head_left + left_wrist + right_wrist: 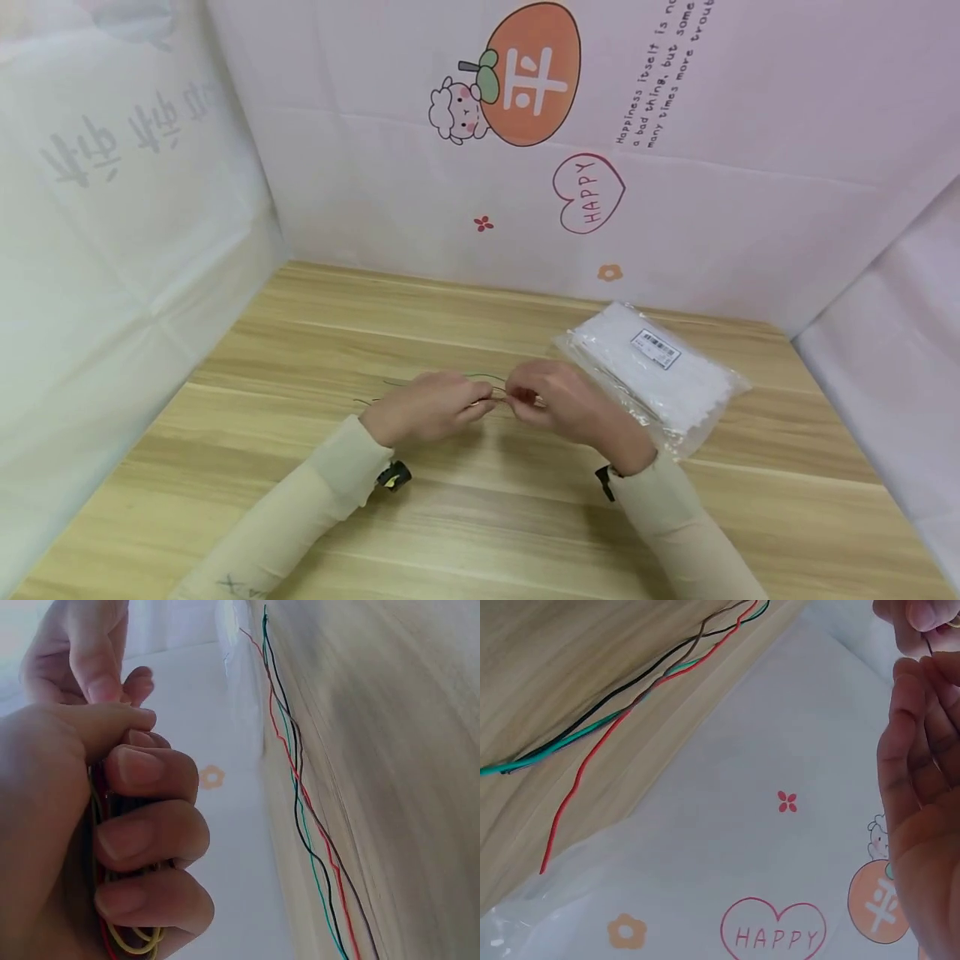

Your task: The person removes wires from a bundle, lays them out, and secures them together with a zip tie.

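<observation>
My left hand (431, 407) grips a looped bundle of thin wires (135, 949); yellow, red and green strands show under its curled fingers in the left wrist view. Close to its thumb tip, my right hand (567, 402) pinches with thumb and forefinger. A short dark length of wire (928, 645) spans the small gap between both hands' fingertips. On the wooden table behind the hands lie several loose wires: a red wire (577, 776), a green wire (577, 736), a black wire (622, 688) and a brown wire (699, 637). They run side by side and cross each other.
A clear plastic bag (630, 392) with a white pack and a barcode label lies beyond my right hand, beside the forearm. White printed cloth (420, 192) stands as walls along the back and sides of the wooden table (480, 517).
</observation>
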Available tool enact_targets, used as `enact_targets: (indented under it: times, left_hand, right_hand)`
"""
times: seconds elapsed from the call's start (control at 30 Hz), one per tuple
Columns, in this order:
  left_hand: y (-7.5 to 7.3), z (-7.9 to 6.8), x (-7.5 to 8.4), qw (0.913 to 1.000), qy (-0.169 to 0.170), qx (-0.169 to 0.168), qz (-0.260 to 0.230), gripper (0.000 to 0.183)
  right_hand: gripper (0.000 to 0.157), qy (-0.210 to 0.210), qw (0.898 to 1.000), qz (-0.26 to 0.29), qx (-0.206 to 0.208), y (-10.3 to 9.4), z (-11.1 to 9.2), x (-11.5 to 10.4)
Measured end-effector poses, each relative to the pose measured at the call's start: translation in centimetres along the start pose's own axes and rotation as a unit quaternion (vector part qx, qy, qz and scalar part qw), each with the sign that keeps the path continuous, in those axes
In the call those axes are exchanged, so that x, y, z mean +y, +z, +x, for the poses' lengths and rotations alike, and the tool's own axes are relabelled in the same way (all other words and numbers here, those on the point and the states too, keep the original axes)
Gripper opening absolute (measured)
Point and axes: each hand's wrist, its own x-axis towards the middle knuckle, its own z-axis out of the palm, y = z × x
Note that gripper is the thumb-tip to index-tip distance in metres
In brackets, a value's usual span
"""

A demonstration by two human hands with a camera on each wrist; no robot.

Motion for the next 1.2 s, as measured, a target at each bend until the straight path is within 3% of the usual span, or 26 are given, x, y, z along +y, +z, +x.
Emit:
enact_targets:
  times: [0.17, 0.37, 0.6, 0.87, 0.97, 1.1, 1.2]
  left_hand:
    - [0.1, 0.1, 0.3, 0.9996, -0.002, -0.019, 0.022, 0.033]
    - [0.3, 0.4, 0.4, 0.9998, 0.008, -0.016, 0.008, 0.033]
    - [0.0, -0.5, -0.2, 0.9993, -0.009, -0.034, 0.015, 0.034]
    - [-0.3, -0.8, -0.5, 0.9994, 0.008, -0.032, 0.007, 0.035]
    - [-0.6, -1.5, -1.0, 0.9994, -0.003, -0.034, -0.006, 0.040]
    - [-1.3, -3.0, -1.8, 0.9980, -0.047, -0.038, -0.021, 0.041]
    - [-1.7, -3.5, -2.3, 0.9976, -0.053, -0.040, -0.020, 0.037]
  right_hand:
    - [0.005, 0.017, 1.000, -0.021, -0.011, -0.2, 0.0, -0.3]
    - [0.004, -0.007, 0.997, -0.073, -0.022, -0.2, 0.3, -1.0]
    - [0.018, 0.031, 0.997, -0.067, -0.023, -0.2, -0.7, 0.1]
    - [0.010, -0.007, 0.996, -0.082, -0.026, 0.5, -0.8, 0.4]
    - [0.015, -0.001, 0.995, -0.092, -0.027, 0.1, -1.1, 1.0]
    - [0.032, 0.048, 0.994, -0.095, -0.037, -0.9, -2.5, 2.2]
    - [0.034, 0.064, 0.993, -0.093, -0.042, -1.3, -3.4, 2.7]
